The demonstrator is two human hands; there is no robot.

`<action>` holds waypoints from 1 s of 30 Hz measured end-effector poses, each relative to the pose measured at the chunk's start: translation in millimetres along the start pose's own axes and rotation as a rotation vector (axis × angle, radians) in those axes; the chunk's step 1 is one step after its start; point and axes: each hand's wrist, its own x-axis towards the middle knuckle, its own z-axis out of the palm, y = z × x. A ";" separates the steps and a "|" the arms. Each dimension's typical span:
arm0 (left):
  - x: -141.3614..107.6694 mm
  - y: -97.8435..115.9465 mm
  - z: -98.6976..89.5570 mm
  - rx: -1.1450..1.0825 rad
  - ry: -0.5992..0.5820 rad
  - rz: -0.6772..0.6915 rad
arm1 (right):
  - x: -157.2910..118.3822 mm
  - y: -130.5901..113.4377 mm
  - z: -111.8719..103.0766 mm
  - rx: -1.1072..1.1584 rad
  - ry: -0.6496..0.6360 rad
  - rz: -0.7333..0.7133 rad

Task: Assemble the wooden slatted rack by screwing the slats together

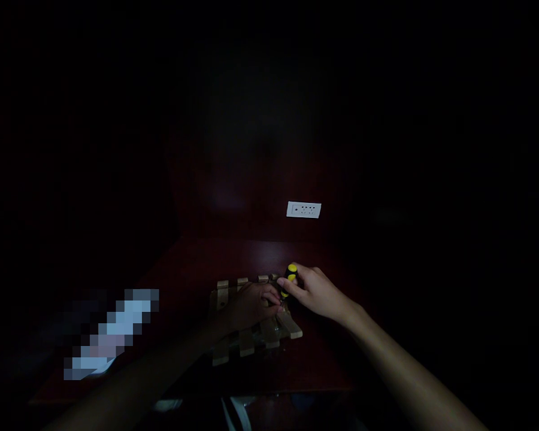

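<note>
Two bare forearms come up from the bottom of the view, the left one [161, 362] in deep shadow, the right one [399, 362] better lit; between them, below the front edge of the desk [263, 254], pale strips [238, 414] show, too dim to name. Behind that edge lies a band of dark red surface; then come the near ends of a wooden slatted piece [247, 344], which rests on the desk well back from the edge, its slats side by side and the rightmost one angled outward. Off to the left, with desk surface between it and the slats, a pixelated pale patch [117, 329] hides whatever lies there, save for a white rim at its lower end.

The left hand [256, 300] lies over the middle of the slats and covers part of them; its fingers are bent near the screwdriver's lower end, and I cannot tell whether they pinch anything. The right hand [317, 291] has its fingers closed on the yellow and black screwdriver [291, 273], held upright with a slight tilt over the right part of the piece; its tip is hard to make out. Farther back, more desk runs to the dark red wall [233, 185], where a white socket plate [304, 209] sits; both sides fade into black.
</note>
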 end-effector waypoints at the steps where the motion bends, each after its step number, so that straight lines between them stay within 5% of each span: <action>1: 0.1 -0.6 0.3 -0.006 0.003 0.014 | 0.3 -0.1 -1.5 0.005 -0.017 0.002; 15: -2.4 4.9 -1.6 -0.070 0.010 0.003 | 19.1 -31.3 -45.6 -0.155 -0.332 -0.092; 30: 0.2 9.6 -3.0 -0.052 -0.006 -0.034 | 36.7 -39.1 -39.0 -0.356 -0.465 -0.048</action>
